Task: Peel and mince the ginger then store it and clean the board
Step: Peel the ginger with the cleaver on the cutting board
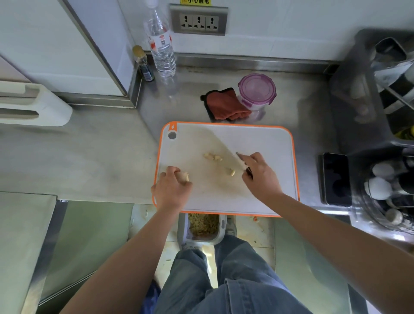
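Lying on one orange-rimmed cutting board (257, 145), a ginger clump (212, 157) and a single ginger piece (231, 172) are counted. A third ginger chunk (185, 176) is pinched in the curled left hand (171, 190). One knife (248, 173) is gripped by the right hand (261, 177); the water bottle (161, 44) label cannot be read.

knife (239, 156) blade is motion-smeared, handle buried in right hand (261, 177); ginger piece (185, 176) half covered by left hand (171, 190) fingers; dish rack (349, 94) cut by right edge, contents too murky to tell; yellow label (195, 1) clipped up top
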`<state>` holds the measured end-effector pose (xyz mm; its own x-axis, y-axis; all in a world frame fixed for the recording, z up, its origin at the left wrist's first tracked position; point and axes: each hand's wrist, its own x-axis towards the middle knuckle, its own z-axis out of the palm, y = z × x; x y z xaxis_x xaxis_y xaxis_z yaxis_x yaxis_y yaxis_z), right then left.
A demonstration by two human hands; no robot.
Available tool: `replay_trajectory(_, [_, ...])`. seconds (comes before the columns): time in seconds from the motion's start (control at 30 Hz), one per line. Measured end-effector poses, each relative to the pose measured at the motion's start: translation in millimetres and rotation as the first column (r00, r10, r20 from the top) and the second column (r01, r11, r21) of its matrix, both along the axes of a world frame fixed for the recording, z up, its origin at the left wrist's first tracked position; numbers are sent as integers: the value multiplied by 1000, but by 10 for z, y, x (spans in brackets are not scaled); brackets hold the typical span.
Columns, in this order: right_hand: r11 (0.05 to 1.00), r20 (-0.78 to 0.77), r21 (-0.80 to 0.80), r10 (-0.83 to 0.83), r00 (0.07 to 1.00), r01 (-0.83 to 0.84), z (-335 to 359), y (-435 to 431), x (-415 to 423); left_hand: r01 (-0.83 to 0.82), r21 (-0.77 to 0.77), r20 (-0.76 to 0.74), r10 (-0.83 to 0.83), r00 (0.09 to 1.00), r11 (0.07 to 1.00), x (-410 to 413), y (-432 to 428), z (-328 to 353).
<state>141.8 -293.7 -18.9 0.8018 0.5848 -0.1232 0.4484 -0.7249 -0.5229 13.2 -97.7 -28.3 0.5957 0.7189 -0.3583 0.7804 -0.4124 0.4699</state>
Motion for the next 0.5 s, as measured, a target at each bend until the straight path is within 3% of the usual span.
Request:
replay_trajectory(0.1, [998,-17,-37,-44,999,43,0,40,-47,-4,1,18,4,1000,1000,-105,59,-13])
replay_trajectory(0.3, [993,-142,72,105,984,-96,-12,239,-517,40,-38,54,-38,998,998,-248,116,-14])
replay_trajectory(0.5, [968,-108,169,-168,980,184,60,266,-493,73,-63,69,-69,995,995,-390,180,-41])
